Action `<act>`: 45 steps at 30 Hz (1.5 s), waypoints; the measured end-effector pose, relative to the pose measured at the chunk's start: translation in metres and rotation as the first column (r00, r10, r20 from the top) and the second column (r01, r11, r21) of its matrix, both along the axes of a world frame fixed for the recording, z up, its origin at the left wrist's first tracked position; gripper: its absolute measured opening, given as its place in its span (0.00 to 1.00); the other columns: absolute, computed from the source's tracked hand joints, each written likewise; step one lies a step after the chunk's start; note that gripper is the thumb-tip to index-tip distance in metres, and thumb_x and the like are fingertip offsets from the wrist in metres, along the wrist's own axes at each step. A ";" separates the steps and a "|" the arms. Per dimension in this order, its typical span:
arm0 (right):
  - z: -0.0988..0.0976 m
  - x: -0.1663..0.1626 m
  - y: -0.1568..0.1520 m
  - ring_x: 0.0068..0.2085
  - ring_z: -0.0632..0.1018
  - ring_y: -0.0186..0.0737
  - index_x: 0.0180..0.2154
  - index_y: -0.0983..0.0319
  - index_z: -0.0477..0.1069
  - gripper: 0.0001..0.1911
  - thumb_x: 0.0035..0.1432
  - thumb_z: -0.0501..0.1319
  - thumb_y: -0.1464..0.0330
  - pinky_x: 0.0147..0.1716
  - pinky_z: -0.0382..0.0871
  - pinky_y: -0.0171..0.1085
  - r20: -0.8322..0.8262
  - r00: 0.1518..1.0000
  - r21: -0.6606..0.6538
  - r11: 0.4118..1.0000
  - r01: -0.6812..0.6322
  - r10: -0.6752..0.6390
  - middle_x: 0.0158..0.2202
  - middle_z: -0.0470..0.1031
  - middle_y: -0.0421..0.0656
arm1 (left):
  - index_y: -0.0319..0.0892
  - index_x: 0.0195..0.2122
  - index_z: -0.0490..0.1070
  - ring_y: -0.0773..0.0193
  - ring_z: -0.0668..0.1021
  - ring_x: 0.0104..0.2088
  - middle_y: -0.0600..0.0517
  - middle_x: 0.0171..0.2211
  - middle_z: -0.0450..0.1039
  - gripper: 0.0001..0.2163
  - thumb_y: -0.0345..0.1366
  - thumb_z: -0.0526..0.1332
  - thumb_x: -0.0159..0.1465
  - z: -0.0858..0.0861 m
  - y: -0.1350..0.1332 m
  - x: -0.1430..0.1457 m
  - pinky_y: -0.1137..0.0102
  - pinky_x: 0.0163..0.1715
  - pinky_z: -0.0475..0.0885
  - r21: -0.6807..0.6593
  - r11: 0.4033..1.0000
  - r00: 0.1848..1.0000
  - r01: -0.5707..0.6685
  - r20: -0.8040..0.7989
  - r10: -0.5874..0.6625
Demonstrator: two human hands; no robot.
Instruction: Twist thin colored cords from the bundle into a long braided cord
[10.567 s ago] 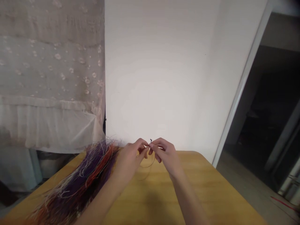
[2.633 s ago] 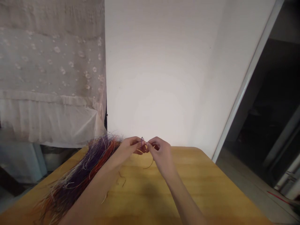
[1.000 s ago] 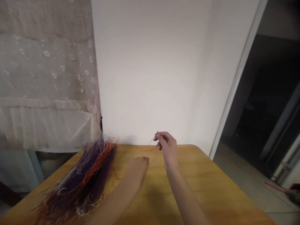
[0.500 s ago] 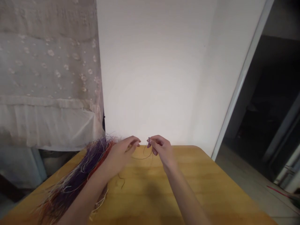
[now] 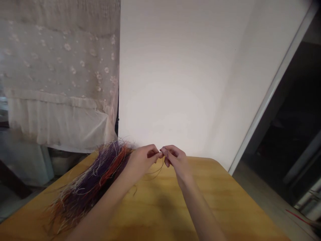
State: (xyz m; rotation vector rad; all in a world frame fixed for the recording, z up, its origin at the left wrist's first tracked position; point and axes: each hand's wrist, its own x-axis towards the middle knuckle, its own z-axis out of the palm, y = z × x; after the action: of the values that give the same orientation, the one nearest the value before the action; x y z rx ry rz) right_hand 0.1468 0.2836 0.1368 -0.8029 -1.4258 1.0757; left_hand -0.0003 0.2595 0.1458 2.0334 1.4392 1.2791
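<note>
Over the far half of the table, my right hand (image 5: 178, 160) pinches a thin dark strand (image 5: 159, 170) between thumb and fingers. A small purplish loop of it shows at those fingertips. My left hand (image 5: 146, 156) is closed too, its thumb and forefinger pressed together on the strand right against the right fingertips. A loose length curves down below the hands toward the left. The exact crossing of the strand is too small to make out. Beside my left forearm lies a thick bundle of purple, orange and pale fibre strands (image 5: 96, 177), partly hidden by that arm.
The wooden table (image 5: 215, 201) has a rounded far right corner and meets a white wall (image 5: 175, 83). At the left hangs a pale flowered curtain (image 5: 62, 73). A dark doorway and tiled floor (image 5: 260, 197) are at the right.
My left hand has moved right and its fingertips have closed at the right hand's fingertips. The hands were apart before. The view has shifted slightly left.
</note>
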 end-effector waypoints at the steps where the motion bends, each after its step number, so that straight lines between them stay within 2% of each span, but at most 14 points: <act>1: 0.001 0.001 -0.001 0.18 0.63 0.28 0.29 0.62 0.73 0.11 0.49 0.65 0.60 0.20 0.58 0.33 0.005 1.000 -0.001 1.000 -0.012 0.012 0.22 0.72 0.39 | 0.44 0.26 0.72 0.65 0.70 0.23 0.56 0.20 0.69 0.09 0.41 0.58 0.59 0.001 -0.001 0.000 0.73 0.24 0.60 0.006 1.000 1.000 -0.024 -0.012 0.024; 6: 0.005 0.004 -0.004 0.22 0.68 0.31 0.36 0.62 0.75 0.13 0.47 0.66 0.64 0.26 0.64 0.36 0.045 0.995 -0.004 0.996 -0.087 0.087 0.25 0.75 0.40 | 0.44 0.24 0.68 0.66 0.66 0.22 0.58 0.19 0.65 0.09 0.40 0.57 0.60 0.002 0.000 -0.002 0.72 0.25 0.55 0.036 0.991 0.990 -0.127 -0.064 0.129; 10: 0.004 0.008 0.000 0.24 0.69 0.33 0.35 0.61 0.74 0.12 0.46 0.66 0.65 0.25 0.62 0.34 0.041 0.997 0.022 0.998 -0.061 0.060 0.23 0.72 0.38 | 0.44 0.24 0.67 0.66 0.66 0.22 0.58 0.18 0.63 0.10 0.41 0.56 0.60 0.001 0.003 -0.004 0.72 0.24 0.55 0.025 0.994 0.991 -0.111 -0.066 0.112; 15: 0.005 0.013 0.000 0.23 0.67 0.32 0.34 0.59 0.71 0.10 0.46 0.65 0.67 0.22 0.57 0.33 0.063 0.998 0.039 0.999 -0.029 0.027 0.22 0.70 0.36 | 0.44 0.24 0.68 0.65 0.67 0.23 0.57 0.19 0.66 0.09 0.40 0.58 0.59 -0.001 0.004 -0.005 0.72 0.26 0.57 -0.013 0.997 0.997 -0.074 -0.018 0.074; 19: 0.010 0.014 -0.003 0.24 0.67 0.33 0.35 0.59 0.70 0.10 0.46 0.64 0.68 0.22 0.56 0.32 0.117 0.991 0.040 0.997 -0.062 0.057 0.22 0.69 0.36 | 0.44 0.28 0.68 0.64 0.71 0.26 0.55 0.22 0.70 0.07 0.40 0.57 0.59 -0.004 0.010 -0.005 0.71 0.29 0.63 -0.066 0.994 0.993 0.086 0.092 -0.079; 23: 0.014 0.015 -0.006 0.24 0.68 0.32 0.33 0.60 0.70 0.09 0.47 0.64 0.68 0.22 0.56 0.32 0.173 0.983 0.057 0.995 -0.077 0.066 0.22 0.67 0.35 | 0.42 0.28 0.66 0.66 0.72 0.25 0.55 0.22 0.69 0.08 0.42 0.57 0.58 -0.006 0.015 -0.006 0.71 0.28 0.67 -0.097 0.956 0.939 0.278 0.235 -0.249; 28: 0.014 0.017 -0.004 0.24 0.69 0.34 0.34 0.61 0.72 0.08 0.49 0.62 0.67 0.24 0.60 0.33 0.270 0.962 0.101 0.993 -0.060 0.031 0.24 0.71 0.38 | 0.41 0.27 0.66 0.69 0.69 0.22 0.57 0.19 0.65 0.10 0.43 0.60 0.57 -0.004 0.015 -0.008 0.73 0.24 0.64 -0.104 0.928 0.886 0.357 0.354 -0.301; 30: 0.012 0.017 -0.004 0.25 0.69 0.35 0.31 0.61 0.73 0.05 0.50 0.61 0.67 0.24 0.60 0.34 0.310 0.950 0.134 0.991 -0.010 -0.032 0.24 0.72 0.39 | 0.41 0.26 0.65 0.70 0.68 0.21 0.58 0.18 0.65 0.10 0.42 0.60 0.57 -0.005 0.015 -0.008 0.74 0.23 0.63 -0.110 0.927 0.875 0.358 0.387 -0.291; 32: 0.011 0.015 -0.005 0.25 0.67 0.35 0.29 0.61 0.73 0.04 0.50 0.60 0.68 0.25 0.59 0.35 0.336 0.929 0.186 0.978 0.096 -0.155 0.26 0.73 0.40 | 0.41 0.25 0.64 0.70 0.68 0.21 0.58 0.18 0.65 0.11 0.41 0.61 0.57 -0.007 0.017 -0.008 0.74 0.22 0.63 -0.117 0.929 0.867 0.352 0.414 -0.277; 34: 0.011 0.012 -0.008 0.26 0.66 0.36 0.29 0.60 0.72 0.04 0.51 0.59 0.70 0.26 0.58 0.36 0.345 0.893 0.247 0.946 0.211 -0.290 0.28 0.73 0.41 | 0.41 0.24 0.64 0.70 0.69 0.20 0.57 0.18 0.66 0.11 0.41 0.62 0.57 -0.010 0.020 -0.008 0.74 0.22 0.64 -0.123 0.930 0.860 0.347 0.437 -0.263; 36: 0.010 0.008 -0.011 0.28 0.67 0.37 0.29 0.59 0.71 0.04 0.51 0.58 0.71 0.27 0.58 0.36 0.357 0.858 0.294 0.917 0.272 -0.369 0.29 0.73 0.41 | 0.41 0.24 0.64 0.69 0.70 0.21 0.56 0.19 0.68 0.11 0.42 0.62 0.56 -0.012 0.023 -0.009 0.74 0.22 0.65 -0.124 0.934 0.852 0.336 0.463 -0.245; 38: 0.009 0.004 -0.015 0.27 0.68 0.38 0.27 0.59 0.71 0.03 0.51 0.58 0.71 0.27 0.58 0.36 0.388 0.845 0.301 0.917 0.263 -0.369 0.28 0.73 0.41 | 0.41 0.24 0.65 0.68 0.71 0.23 0.55 0.21 0.69 0.11 0.42 0.62 0.56 -0.013 0.025 -0.011 0.74 0.22 0.66 -0.118 0.942 0.840 0.315 0.497 -0.218; 45: -0.002 -0.018 -0.023 0.23 0.70 0.35 0.25 0.59 0.68 0.03 0.51 0.59 0.71 0.23 0.60 0.33 0.485 0.852 0.212 0.971 0.107 -0.200 0.22 0.73 0.39 | 0.40 0.24 0.67 0.65 0.74 0.26 0.53 0.23 0.71 0.11 0.42 0.65 0.53 -0.010 0.022 -0.011 0.73 0.24 0.67 -0.044 0.981 0.794 0.191 0.594 -0.128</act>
State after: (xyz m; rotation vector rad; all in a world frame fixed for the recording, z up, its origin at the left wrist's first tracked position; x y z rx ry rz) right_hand 0.1285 0.2610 0.1350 -1.0996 -1.8287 0.6194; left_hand -0.0116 0.2818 0.1354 1.4517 0.9884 1.5416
